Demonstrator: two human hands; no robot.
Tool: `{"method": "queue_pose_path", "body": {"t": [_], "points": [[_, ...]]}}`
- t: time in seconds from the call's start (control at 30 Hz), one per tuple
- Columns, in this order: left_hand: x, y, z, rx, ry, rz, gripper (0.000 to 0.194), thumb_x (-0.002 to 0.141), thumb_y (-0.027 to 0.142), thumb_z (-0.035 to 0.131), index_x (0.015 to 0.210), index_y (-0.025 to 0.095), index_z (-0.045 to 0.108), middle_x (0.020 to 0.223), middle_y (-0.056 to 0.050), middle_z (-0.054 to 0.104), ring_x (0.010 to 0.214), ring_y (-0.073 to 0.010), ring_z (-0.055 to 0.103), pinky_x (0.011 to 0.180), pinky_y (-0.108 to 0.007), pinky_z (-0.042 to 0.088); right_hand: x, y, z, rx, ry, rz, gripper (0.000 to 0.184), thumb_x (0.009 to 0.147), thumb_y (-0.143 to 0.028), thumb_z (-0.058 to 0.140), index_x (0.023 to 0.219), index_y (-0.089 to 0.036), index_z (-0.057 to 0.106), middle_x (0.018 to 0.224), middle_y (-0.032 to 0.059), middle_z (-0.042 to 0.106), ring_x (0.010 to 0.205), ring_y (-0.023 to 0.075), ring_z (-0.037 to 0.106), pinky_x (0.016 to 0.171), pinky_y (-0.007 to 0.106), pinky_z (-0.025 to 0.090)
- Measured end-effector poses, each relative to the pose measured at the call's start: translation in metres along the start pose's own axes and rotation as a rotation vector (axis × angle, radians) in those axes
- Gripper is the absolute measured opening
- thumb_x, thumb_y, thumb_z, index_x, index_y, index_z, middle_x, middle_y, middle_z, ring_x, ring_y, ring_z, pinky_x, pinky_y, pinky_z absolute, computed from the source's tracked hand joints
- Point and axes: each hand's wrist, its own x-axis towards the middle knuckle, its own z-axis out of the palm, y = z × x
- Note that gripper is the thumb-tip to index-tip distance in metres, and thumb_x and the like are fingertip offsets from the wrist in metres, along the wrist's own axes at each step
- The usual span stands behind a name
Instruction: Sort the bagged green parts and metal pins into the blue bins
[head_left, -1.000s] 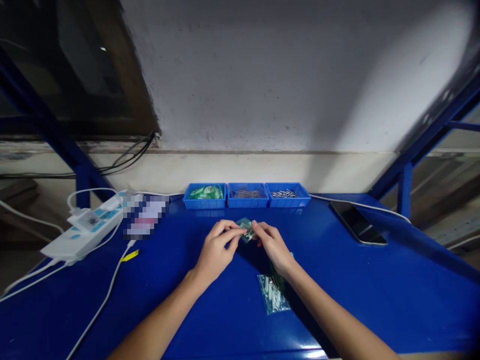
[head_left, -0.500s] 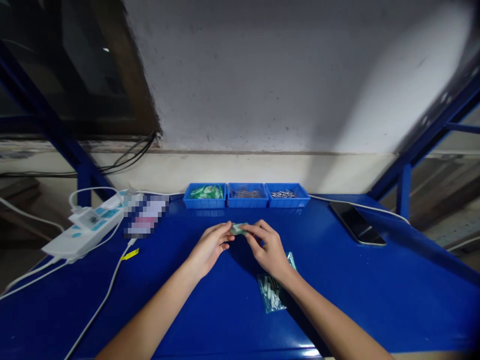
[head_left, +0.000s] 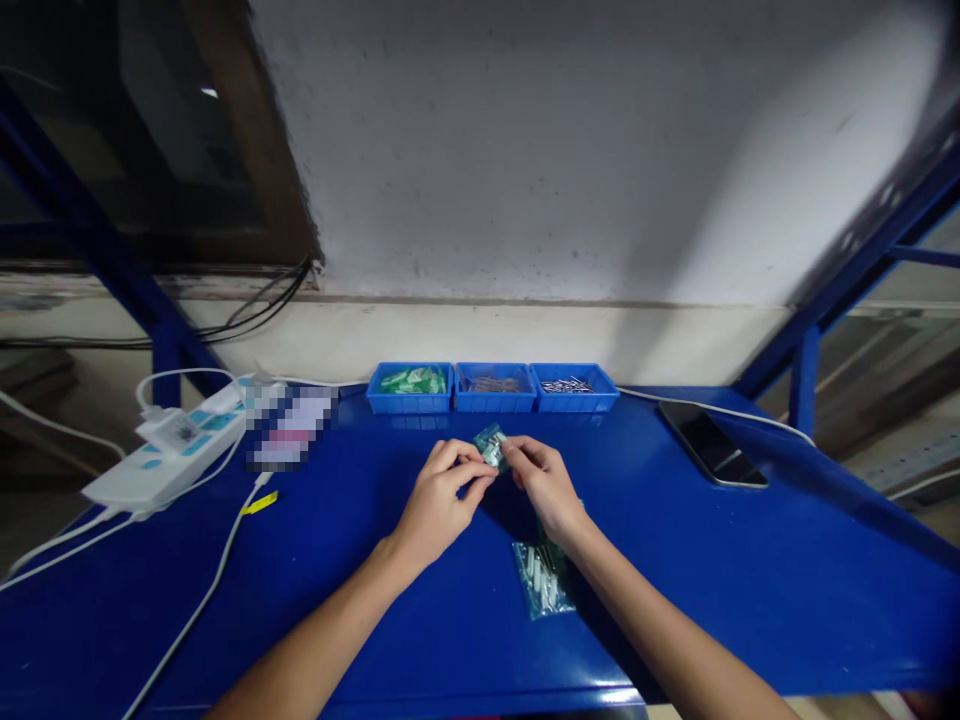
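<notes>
Above the blue table, a small clear plastic bag [head_left: 490,443] with pale and metallic pieces inside is held between both hands. My left hand [head_left: 442,495] pinches its lower left edge with thumb and fingertips. On the other side, my right hand [head_left: 546,485] grips the bag's right edge, fingers closed. Below my right wrist lies a second clear bag [head_left: 541,580] with white plugs and dark screw-like pieces, partly covered by the forearm.
Three blue bins stand along the back: one with green and white pieces [head_left: 409,404], one with brownish screws [head_left: 495,402], one with silver screws [head_left: 574,402]. A phone [head_left: 712,445] lies right; a power strip [head_left: 169,460], blurred-out device [head_left: 292,428] and cables lie left.
The small bag has been turned from nearly flat to tilted up, its contents now showing. My left hand has rolled over and moved right, closer to my right hand.
</notes>
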Motion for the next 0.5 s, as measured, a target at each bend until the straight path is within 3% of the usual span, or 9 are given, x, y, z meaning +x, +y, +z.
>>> {"method": "queue_pose_path", "body": {"t": [0.07,0.13,0.2,0.27,0.37,0.5], "points": [[0.001,-0.001,0.001,-0.063,-0.059,-0.118,0.012,0.083,0.027,0.060,0.086,0.022,0.071,0.088,-0.005,0.060,0.087,-0.0190,0.054,0.078,-0.031,0.043,-0.001,0.002,0.000,-0.030,0.029,-0.089,0.032,0.082,-0.045,0.056,0.089,-0.015,0.066,0.071,0.0021,0.059,0.064,0.0139,0.050,0.059,0.025,0.040],[0.003,-0.004,0.001,-0.231,-0.094,-0.338,0.025,0.085,0.039,0.055,0.086,0.019,0.071,0.088,-0.006,0.061,0.081,-0.0179,0.056,0.070,-0.029,0.043,-0.003,0.002,0.001,-0.137,0.059,-0.203,0.029,0.083,-0.040,0.055,0.094,-0.016,0.067,0.076,0.0032,0.059,0.064,0.0139,0.050,0.060,0.026,0.040],[0.006,-0.009,-0.002,-0.473,-0.078,-0.578,0.042,0.088,0.049,0.045,0.087,0.015,0.068,0.084,-0.007,0.063,0.070,-0.0150,0.055,0.060,-0.026,0.041,-0.007,0.001,0.002,-0.267,0.058,-0.329,0.025,0.085,-0.034,0.053,0.099,-0.019,0.068,0.077,0.0031,0.057,0.063,0.0133,0.050,0.059,0.026,0.040],[0.008,-0.012,-0.005,-0.668,-0.034,-0.723,0.045,0.086,0.053,0.046,0.087,0.013,0.065,0.078,-0.006,0.062,0.063,-0.0126,0.054,0.056,-0.023,0.038,-0.010,0.000,0.003,-0.352,0.032,-0.435,0.025,0.086,-0.026,0.050,0.103,-0.022,0.068,0.079,0.0033,0.054,0.064,0.0133,0.051,0.059,0.026,0.041],[0.009,-0.015,-0.008,-0.704,-0.009,-0.694,0.032,0.080,0.045,0.060,0.083,0.013,0.063,0.072,-0.003,0.060,0.064,-0.0126,0.054,0.058,-0.023,0.039,-0.013,-0.001,0.004,-0.382,-0.016,-0.504,0.032,0.083,-0.016,0.046,0.107,-0.025,0.067,0.088,0.0047,0.054,0.075,0.0151,0.054,0.066,0.027,0.045],[0.006,-0.011,-0.008,-0.361,0.083,-0.444,0.016,0.082,0.032,0.060,0.085,0.017,0.065,0.078,-0.004,0.063,0.072,-0.0156,0.058,0.065,-0.026,0.043,-0.010,0.000,0.004,-0.366,-0.022,-0.371,0.027,0.082,-0.023,0.051,0.103,-0.024,0.068,0.103,0.0080,0.052,0.092,0.0195,0.054,0.069,0.028,0.047]]}}
